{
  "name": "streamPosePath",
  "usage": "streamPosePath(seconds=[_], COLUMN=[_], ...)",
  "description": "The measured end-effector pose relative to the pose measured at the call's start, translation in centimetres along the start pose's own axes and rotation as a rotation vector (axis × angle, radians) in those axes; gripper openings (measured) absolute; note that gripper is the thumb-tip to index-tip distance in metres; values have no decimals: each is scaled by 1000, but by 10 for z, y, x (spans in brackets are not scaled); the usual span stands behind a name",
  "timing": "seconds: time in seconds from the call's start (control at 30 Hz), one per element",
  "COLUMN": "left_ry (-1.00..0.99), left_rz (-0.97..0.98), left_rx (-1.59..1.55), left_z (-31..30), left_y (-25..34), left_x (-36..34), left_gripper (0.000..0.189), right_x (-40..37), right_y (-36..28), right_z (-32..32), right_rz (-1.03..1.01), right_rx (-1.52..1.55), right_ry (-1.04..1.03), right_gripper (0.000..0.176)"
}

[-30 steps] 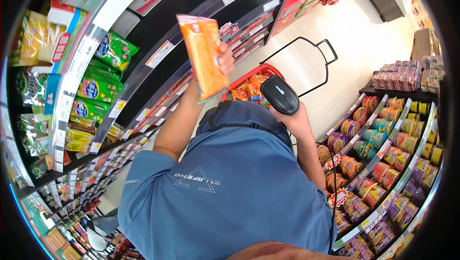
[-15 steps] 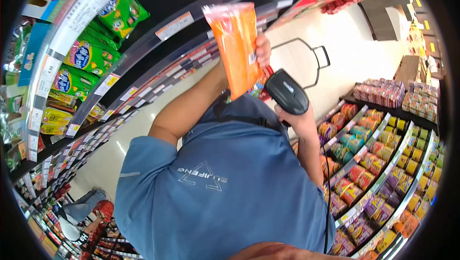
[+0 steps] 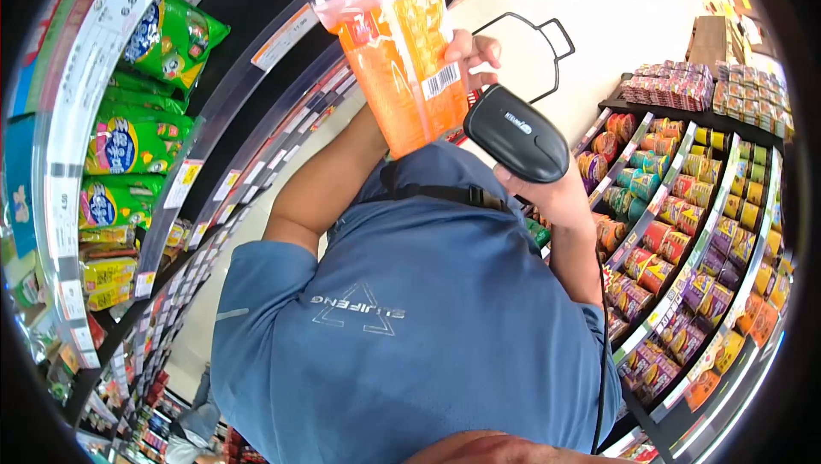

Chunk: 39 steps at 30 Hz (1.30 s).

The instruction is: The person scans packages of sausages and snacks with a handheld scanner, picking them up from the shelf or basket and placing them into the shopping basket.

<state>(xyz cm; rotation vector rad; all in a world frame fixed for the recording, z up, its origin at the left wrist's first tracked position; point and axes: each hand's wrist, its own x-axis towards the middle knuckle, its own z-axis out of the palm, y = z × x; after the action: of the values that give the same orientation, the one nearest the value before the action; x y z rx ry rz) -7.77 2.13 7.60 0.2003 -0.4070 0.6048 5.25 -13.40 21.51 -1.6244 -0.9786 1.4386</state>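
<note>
My left hand (image 3: 472, 53) grips an orange plastic snack-style packet (image 3: 376, 70) with a clear crimped top edge. Its palm is hidden behind the packet, and fingers show at the right edge, beside a white barcode label (image 3: 442, 82) that faces up. In my right hand (image 3: 552, 195) is a black barcode scanner (image 3: 519, 133), its head close to the packet's right side and partly in front of my left fingertips. A thin black cable (image 3: 604, 353) runs down beside my right arm.
At left, a shelf with price tags (image 3: 278, 39) holds green packets (image 3: 124, 143) and yellow packs (image 3: 109, 280). Tubs of instant noodles (image 3: 667, 250) line tiered shelves at right. A black wire frame (image 3: 547, 49) stands over the pale floor (image 3: 590, 11). Another person (image 3: 195, 430) is at lower left.
The packet has turned so its barcode label shows more fully, and sits further left and higher. The scanner has shifted slightly right and up. The view has moved closer to the left shelf.
</note>
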Motion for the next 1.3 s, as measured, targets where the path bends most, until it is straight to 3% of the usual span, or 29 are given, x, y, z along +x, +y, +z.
streamPosePath(seconds=[0.2, 0.27, 0.3, 0.33, 0.4, 0.43, 0.57, 0.7, 0.93, 1.0, 1.13, 1.3], left_ry=[88, 259, 375, 345, 940, 979, 1080, 1013, 1254, 1318, 1367, 1439], left_rz=[6, -65, -220, -133, -96, -42, -34, -45, -189, -230, -325, -457], left_rx=[57, 256, 328, 361, 414, 480, 458, 557, 973, 933, 792, 897], left_z=[-14, -6, -25, -22, -6, -20, -70, -124, -214, -246, -262, -277], left_y=[0, 2, 5, 5, -3, -9, -18, -24, -57, -78, -102, -123], left_x=[-6, -13, -22, -25, -23, -28, -55, -91, -168, -193, -211, -207], left_gripper=[37, 29, 33, 42, 53, 57, 41, 29, 27, 27, 31, 33], right_x=[-7, -16, -19, -17, -20, -21, -21, -19, -21, -24, -27, -25], right_y=[15, 29, 35, 40, 50, 55, 60, 69, 79, 79, 94, 97], right_z=[5, 2, -1, -4, -3, -5, -4, 1, 2, 1, -19, -32], right_rz=[12, -8, 30, 61, 79, 58, 107, 103, 219, 234, 253, 372], right_rx=[74, 89, 99, 105, 126, 132, 142, 141, 9, 30, -15, -97], right_ry=[76, 104, 147, 179, 260, 244, 261, 202, 171, 194, 168, 156], right_gripper=[44, 43, 42, 41, 38, 36, 34, 33, 39, 29, 29, 30])
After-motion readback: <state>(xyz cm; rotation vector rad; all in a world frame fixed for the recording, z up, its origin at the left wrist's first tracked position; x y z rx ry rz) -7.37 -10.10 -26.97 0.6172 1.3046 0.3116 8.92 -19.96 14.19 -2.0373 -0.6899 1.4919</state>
